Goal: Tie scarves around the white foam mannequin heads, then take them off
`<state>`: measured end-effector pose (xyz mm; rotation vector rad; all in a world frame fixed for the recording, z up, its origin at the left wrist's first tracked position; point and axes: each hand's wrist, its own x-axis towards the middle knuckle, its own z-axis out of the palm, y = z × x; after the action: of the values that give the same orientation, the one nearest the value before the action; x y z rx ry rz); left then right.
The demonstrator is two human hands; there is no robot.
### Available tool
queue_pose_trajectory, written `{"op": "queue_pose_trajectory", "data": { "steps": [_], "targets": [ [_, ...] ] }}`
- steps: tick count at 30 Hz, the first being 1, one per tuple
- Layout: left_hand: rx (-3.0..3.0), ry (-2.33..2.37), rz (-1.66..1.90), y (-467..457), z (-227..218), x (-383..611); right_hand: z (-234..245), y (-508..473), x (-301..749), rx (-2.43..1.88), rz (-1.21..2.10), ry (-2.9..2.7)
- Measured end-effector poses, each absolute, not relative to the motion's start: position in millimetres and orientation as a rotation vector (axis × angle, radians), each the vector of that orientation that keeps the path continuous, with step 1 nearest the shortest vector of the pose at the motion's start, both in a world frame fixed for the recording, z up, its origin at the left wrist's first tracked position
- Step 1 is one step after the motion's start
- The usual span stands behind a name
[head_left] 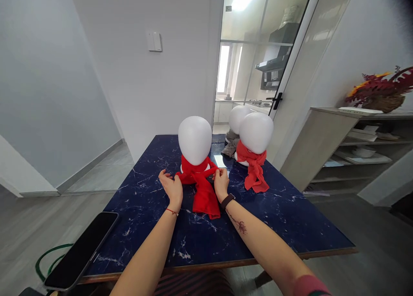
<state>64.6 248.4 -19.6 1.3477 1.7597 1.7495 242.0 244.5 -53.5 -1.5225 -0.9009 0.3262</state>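
A white mannequin head (195,140) stands on the dark blue marble table (277,210) with a red scarf (203,192) wrapped round its neck, the ends hanging down onto the tabletop. My left hand (171,185) pinches the scarf at the left side of the neck. My right hand (221,182), with a black watch on the wrist, pinches the scarf at the right side. Both hands have their fingers closed on the cloth.
A second white head (256,132) with a knotted red scarf (254,169) stands to the right, a third head with a grey scarf (231,143) behind it. A black phone (82,248) lies at the table's front left corner. Shelves (355,145) stand right, a glass door behind.
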Motion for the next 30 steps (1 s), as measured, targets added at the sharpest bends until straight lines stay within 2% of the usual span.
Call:
{"op": "queue_pose_trajectory", "data": {
  "steps": [3, 8, 11, 16, 20, 24, 30],
  "targets": [
    [1.745, 1.628, 1.647, 242.8, -16.3, 71.0, -49.7, 242.8, 244.8, -1.498, 0.301, -0.778],
    [2.443, 1.202, 1.091, 233.9, -21.3, 84.7, -42.3, 243.5, 252.4, -1.465, 0.303, -0.693],
    [2.565, 1.272, 0.885, 235.5, -26.7, 83.5, -39.7, 245.4, 261.0, -1.471, 0.235, -0.685],
    [2.366, 1.637, 0.942, 240.8, -26.9, 75.0, -37.5, 241.9, 256.7, -1.442, -0.033, -0.987],
    [2.331, 1.510, 1.101, 238.6, -24.9, 76.6, -41.5, 237.3, 233.0, -1.298, 0.045, -1.450],
    [2.554, 1.304, 0.932, 237.5, -28.3, 80.6, -50.2, 238.5, 221.2, -1.288, 0.118, -1.617],
    [2.533, 1.643, 0.748, 238.5, -30.1, 77.5, -52.4, 238.3, 228.9, -1.436, 0.162, -1.729]
  ]
}}
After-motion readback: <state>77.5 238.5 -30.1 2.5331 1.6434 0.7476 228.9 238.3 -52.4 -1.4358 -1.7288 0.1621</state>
